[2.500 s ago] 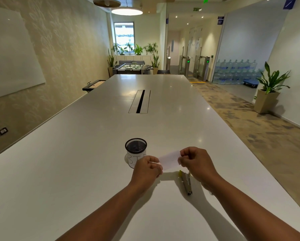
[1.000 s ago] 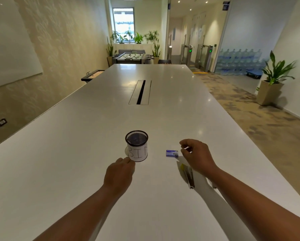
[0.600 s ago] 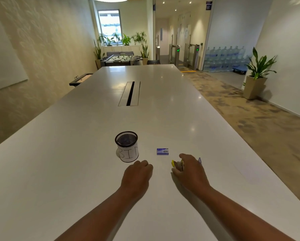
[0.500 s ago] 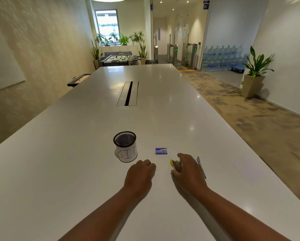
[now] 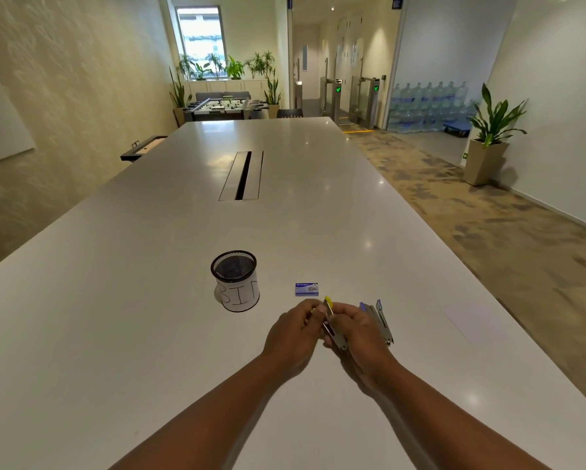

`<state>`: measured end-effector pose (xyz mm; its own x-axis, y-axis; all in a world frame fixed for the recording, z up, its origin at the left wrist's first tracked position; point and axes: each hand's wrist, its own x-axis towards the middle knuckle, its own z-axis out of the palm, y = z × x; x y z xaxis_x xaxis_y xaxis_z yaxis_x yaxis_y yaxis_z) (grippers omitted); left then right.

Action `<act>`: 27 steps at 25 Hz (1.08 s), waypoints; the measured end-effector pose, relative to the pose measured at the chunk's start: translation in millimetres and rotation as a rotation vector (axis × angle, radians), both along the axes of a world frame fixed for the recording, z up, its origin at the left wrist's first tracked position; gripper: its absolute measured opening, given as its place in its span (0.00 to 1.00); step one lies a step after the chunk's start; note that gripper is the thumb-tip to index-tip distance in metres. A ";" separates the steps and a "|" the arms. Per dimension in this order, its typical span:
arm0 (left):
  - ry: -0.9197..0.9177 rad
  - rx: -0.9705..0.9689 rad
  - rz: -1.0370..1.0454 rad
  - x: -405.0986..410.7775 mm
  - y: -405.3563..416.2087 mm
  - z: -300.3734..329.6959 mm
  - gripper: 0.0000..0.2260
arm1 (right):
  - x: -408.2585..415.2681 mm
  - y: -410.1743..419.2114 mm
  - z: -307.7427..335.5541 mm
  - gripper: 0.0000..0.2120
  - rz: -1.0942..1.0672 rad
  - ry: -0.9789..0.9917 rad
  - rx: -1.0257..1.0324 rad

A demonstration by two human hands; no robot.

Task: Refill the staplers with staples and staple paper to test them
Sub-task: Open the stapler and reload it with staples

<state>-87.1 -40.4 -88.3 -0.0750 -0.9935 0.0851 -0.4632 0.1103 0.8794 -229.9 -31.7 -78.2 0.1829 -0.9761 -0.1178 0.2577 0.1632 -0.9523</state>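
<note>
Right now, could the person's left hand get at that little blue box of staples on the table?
Probably yes. The staple box lies in the open just beyond the left hand, with only bare table between them. But that hand, like the right hand, is holding the yellow-tipped stapler, so it would have to let go first.

Just one view here, a wide-angle head cam looking forward and down along the long white worktop [image 5: 149, 300]. Both forearms come in from 6 o'clock, so the near end sits close under the lens. The far end runs off toward 12, with the window [image 5: 200, 39] way back there.
</note>
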 end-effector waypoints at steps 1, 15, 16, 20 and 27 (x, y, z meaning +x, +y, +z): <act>-0.133 -0.069 0.000 1.1 2.0 -3.0 0.15 | 1.7 -0.3 -3.6 0.10 -0.005 0.016 -0.013; -0.230 -0.173 0.064 2.5 -0.3 -14.8 0.17 | 5.2 -4.3 3.5 0.19 0.017 0.386 -0.060; -0.230 -0.182 0.066 1.9 -0.2 -15.0 0.17 | 5.4 -2.6 2.4 0.19 0.008 0.349 -0.048; -0.247 -0.210 0.088 1.2 1.0 -17.5 0.20 | 9.3 0.2 -2.4 0.19 -0.027 0.351 -0.063; -0.212 -0.275 0.156 -0.1 0.8 -24.3 0.21 | 6.9 -3.6 -10.5 0.27 -0.134 0.366 -0.059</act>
